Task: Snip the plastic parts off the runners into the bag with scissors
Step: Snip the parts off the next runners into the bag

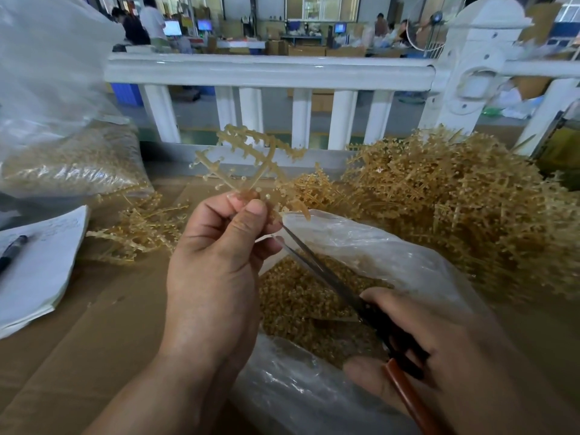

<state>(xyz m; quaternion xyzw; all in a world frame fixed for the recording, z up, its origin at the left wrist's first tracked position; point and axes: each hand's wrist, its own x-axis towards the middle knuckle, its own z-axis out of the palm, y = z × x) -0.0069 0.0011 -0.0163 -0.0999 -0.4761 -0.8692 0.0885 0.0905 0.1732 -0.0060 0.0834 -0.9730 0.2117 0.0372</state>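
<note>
Now my left hand [216,246] pinches a runner [248,161] above the bag [361,233]; my right hand [439,350] grips parted scissors [317,265].

No text, label, brand, number or sign is showing clearly enough to read. Faint handwriting is running across the paper sheets [37,265] lying at the left, but it is too pale and blurred to make out. Far in the background, monitors [172,27] are glowing blue and white, with whatever is on them too small to tell.
</note>
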